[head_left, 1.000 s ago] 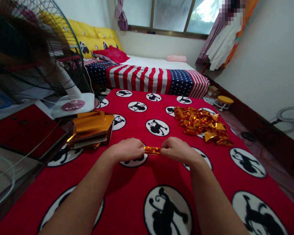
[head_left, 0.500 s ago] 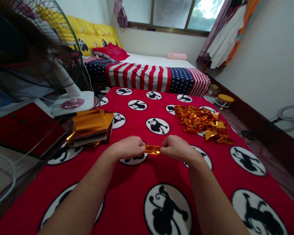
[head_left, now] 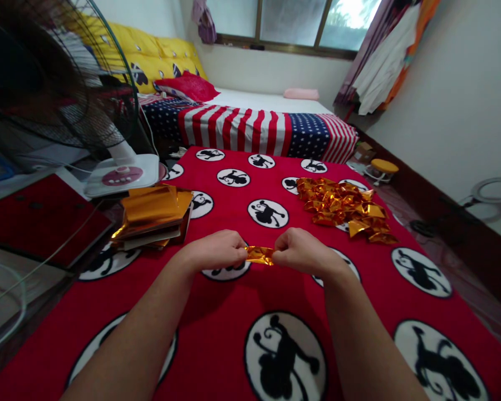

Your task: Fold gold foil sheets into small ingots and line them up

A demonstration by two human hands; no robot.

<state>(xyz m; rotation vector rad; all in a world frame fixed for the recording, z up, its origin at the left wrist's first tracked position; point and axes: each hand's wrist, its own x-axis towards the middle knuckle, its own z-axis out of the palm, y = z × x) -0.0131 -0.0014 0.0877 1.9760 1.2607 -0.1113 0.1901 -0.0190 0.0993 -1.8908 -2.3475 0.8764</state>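
A small folded strip of shiny gold foil paper (head_left: 259, 255) is stretched between my two hands above the red cloth (head_left: 234, 345) with black-and-white monkey circles. My left hand (head_left: 222, 249) is closed on its left end, and my right hand (head_left: 297, 250) is closed on its right end. The fingertips are curled and partly hidden. To the left lies a stack of flat gold foil sheets (head_left: 154, 211). A pile of folded gold foil pieces (head_left: 342, 207) rests on the cloth at the right, beyond my right hand.
An electric fan (head_left: 125, 170) stands at the left, beside a dark red board (head_left: 45, 217) and a loose cable. Behind the cloth is a bed with a striped, starred cover (head_left: 242, 131). A yellow stool (head_left: 384, 166) sits at the right.
The foil strip looks slightly more opened and creased in its middle. Both hands keep their grip in nearly the same place, and the view has shifted very slightly.
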